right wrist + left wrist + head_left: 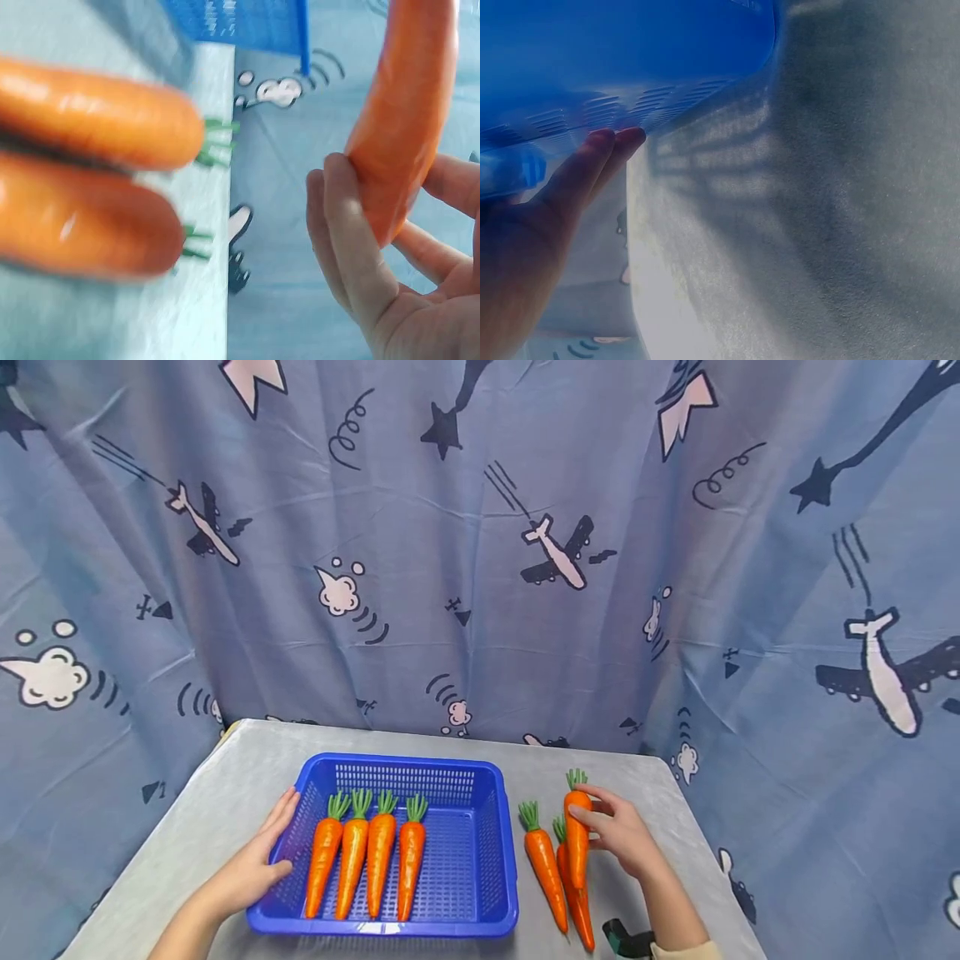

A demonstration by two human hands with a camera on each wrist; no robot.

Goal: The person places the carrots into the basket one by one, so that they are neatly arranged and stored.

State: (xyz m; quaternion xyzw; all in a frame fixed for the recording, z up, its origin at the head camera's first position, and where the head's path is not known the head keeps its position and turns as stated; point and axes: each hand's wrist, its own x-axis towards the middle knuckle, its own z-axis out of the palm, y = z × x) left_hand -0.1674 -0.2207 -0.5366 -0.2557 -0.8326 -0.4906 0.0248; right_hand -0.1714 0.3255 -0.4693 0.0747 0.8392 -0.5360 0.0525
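Observation:
My right hand (618, 831) holds an orange carrot (577, 835) with green tops between thumb and fingers. Up close in the right wrist view, the fingers (352, 247) lie around one end of that carrot (409, 112). Beneath it, a second carrot (581, 914) lies partly covered, and a third carrot (546, 872) lies just to its left. My left hand (243, 872) rests against the left side of a blue plastic basket (457, 929), fingers extended. In the left wrist view, its fingertips (634, 137) touch the slotted basket wall (645, 97).
Inside the basket, several carrots (381, 864) lie side by side, tops toward the back, left of a bare stretch of basket floor (453, 860). A pale cloth covers the table (240, 760). A blue patterned curtain (480, 677) hangs behind and along both sides.

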